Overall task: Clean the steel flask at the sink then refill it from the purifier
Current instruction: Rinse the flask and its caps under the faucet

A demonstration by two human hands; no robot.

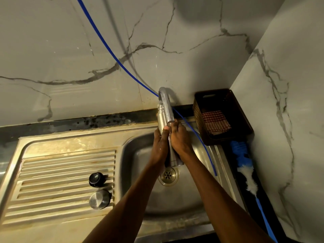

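- Flask of bare steel is standing nearly upright over the sink basin, its neck reaching up just beside the curved tap, and its base hanging above the drain.
- Left hand is wrapping its fingers round the flask's middle from the left side, the thumb lying up along the body.
- Right hand is curling against the flask from the right, directly under the tap's mouth; its fingers are touching the left hand's thumb, and it appears to be gripping the flask too.
- Both hands are sitting together at mid-height, so the flask's top is showing above them and its lower part below them, between the two forearms.
- Water running from the tap cannot be made out clearly.
- Black cap and a steel lid are lying on the ridged draining board, well apart from the hands, to their left.
- Blue tube is coming down across the marble wall, passing behind the tap and ending inside the basin at the right.
- Dark basket is sitting in the corner to the right of the tap, holding a checked cloth.
- Bottle brush with blue and white bristles is lying along the counter just below the basket.
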